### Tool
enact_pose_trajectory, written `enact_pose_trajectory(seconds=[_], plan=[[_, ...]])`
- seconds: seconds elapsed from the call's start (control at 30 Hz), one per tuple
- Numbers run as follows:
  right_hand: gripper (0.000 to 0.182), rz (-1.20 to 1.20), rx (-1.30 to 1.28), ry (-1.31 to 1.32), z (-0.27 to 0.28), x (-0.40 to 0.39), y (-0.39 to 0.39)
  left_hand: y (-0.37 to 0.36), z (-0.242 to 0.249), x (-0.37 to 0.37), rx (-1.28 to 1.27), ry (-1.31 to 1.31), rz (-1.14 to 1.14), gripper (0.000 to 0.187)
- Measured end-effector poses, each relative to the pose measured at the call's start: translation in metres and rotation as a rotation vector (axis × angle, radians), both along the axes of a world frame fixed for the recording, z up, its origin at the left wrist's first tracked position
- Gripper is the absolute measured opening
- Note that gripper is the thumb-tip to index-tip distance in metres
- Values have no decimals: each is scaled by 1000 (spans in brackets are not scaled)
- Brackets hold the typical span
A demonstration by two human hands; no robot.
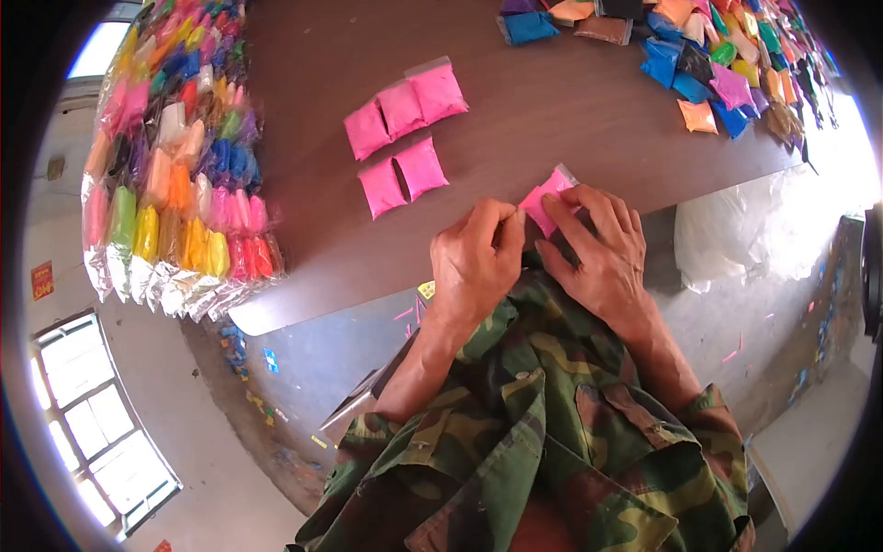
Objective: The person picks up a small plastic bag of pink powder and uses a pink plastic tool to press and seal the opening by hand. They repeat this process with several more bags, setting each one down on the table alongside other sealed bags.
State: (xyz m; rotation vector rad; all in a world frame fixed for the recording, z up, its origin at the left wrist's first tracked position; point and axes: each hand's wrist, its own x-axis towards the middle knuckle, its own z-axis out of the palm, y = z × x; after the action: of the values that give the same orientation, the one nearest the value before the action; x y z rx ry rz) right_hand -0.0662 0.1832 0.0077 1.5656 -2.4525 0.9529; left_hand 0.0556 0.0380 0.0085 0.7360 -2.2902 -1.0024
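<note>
A small pink packet [541, 210] with a clear strip at its upper end lies at the table's near edge, between my two hands. My right hand [600, 241] holds it, the thumb and fingers on its right side, covering part of it. My left hand [476, 256] is closed in a pinch at the packet's left corner; the exact grip is partly hidden by the fingers. Farther up the table lie more pink packets, three side by side in an upper row [402, 109] and two in a lower row [421, 169].
Bundles of colourful packets in clear wrapping [175, 212] are piled along the table's left side. A heap of mixed-colour packets [704, 64] covers the far right. White plastic bagging [736, 235] hangs past the right edge of the brown table [313, 239]. Scraps litter the floor.
</note>
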Motion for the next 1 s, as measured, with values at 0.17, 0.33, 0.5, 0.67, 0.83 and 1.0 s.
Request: enact_pose_trajectory(seconds=[0.17, 0.33, 0.5, 0.67, 0.83, 1.0], plan=[[50, -10, -35, 17, -2, 2, -4, 0, -13, 2, -109, -68, 33, 11], [43, -8, -78, 14, -8, 1, -6, -11, -15, 1, -86, -90, 68, 12], [40, -25, -98, -11, -6, -1, -7, 11, -6, 3, 74, 7, 40, 12], [38, -66, -136, -7, -10, 0, -10, 7, -12, 6, -74, -73, 35, 14], [35, -105, -161, 5, -15, 0, -15, 2, -5, 6, 44, -24, 105, 13], [33, -148, -192, 6, -17, 2, -19, 12, -14, 5, 32, -8, 47, 14]])
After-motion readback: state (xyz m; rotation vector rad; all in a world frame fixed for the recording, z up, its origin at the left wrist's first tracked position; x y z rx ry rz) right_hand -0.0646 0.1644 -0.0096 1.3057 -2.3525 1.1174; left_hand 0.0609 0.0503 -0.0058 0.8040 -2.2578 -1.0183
